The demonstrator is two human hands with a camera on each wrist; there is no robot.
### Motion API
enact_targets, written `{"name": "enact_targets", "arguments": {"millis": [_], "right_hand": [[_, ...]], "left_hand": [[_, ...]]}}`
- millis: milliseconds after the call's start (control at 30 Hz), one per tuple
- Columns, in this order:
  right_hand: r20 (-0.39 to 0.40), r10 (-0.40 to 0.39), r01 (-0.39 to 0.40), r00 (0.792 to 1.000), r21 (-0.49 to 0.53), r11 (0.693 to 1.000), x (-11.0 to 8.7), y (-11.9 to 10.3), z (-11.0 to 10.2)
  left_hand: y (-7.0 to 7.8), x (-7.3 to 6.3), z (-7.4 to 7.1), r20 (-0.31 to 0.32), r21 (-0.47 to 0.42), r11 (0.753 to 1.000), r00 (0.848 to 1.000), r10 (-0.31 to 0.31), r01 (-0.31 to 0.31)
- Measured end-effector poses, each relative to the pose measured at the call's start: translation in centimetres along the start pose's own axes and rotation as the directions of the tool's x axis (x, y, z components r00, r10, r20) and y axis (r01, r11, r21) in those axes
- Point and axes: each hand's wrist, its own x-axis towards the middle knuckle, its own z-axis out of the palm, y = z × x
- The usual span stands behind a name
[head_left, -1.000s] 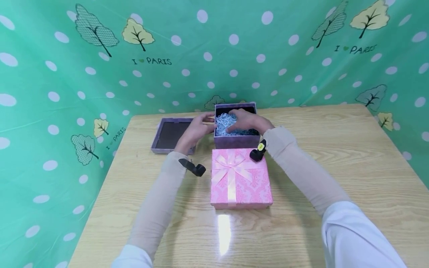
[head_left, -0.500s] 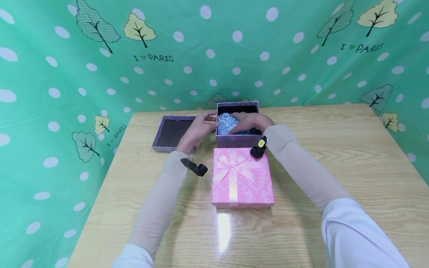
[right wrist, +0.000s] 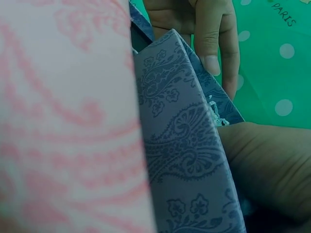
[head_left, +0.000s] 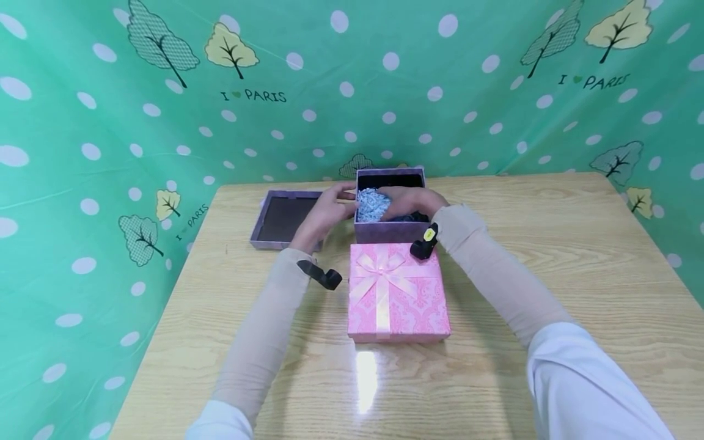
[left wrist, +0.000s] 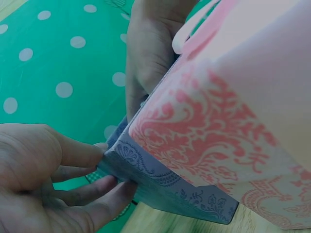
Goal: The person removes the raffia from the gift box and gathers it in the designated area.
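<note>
In the head view, an uncovered purple patterned box (head_left: 389,233) stands at the back of the table. A bunch of pale blue shredded paper (head_left: 371,205) fills the left part of its inside. My right hand (head_left: 409,200) reaches into the box from the right and touches the paper; its fingertips are hidden, so I cannot tell whether they grip it. My left hand (head_left: 330,211) is at the box's left side. In the left wrist view, its thumb touches the rim corner and its fingers (left wrist: 108,199) lie against the outer wall.
A pink gift box (head_left: 398,299) with a ribbon bow stands directly in front of the purple box. The shallow purple lid (head_left: 286,219) lies to the left, inside up, partly behind my left hand. A green dotted cloth (head_left: 352,85) hangs behind the wooden table (head_left: 550,256).
My right hand has gone deeper into the box, and its fingers have drawn together. The shredded paper is now bunched toward the left. My left hand has stayed at the box's side.
</note>
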Motion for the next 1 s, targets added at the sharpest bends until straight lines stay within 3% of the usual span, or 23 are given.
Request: {"name": "enact_targets", "arguments": {"millis": [400, 733, 1000], "right_hand": [[-0.113, -0.056, 0.039, 0.992, -0.148, 0.988, -0.6, -0.7, -0.7], [-0.255, -0.088, 0.050, 0.963, -0.152, 0.987, -2.0, -0.9, -0.9], [-0.320, -0.086, 0.062, 0.943, -0.086, 0.994, -3.0, -1.1, -1.0]], "left_hand": [[0.1, -0.1, 0.0, -0.009, 0.005, 1.000, 1.000, -0.011, 0.011], [0.0, -0.3, -0.1, -0.010, 0.006, 1.000, 1.000, -0.016, 0.016], [0.1, -0.3, -0.1, -0.010, 0.047, 0.999, 1.000, -0.017, 0.018]]}}
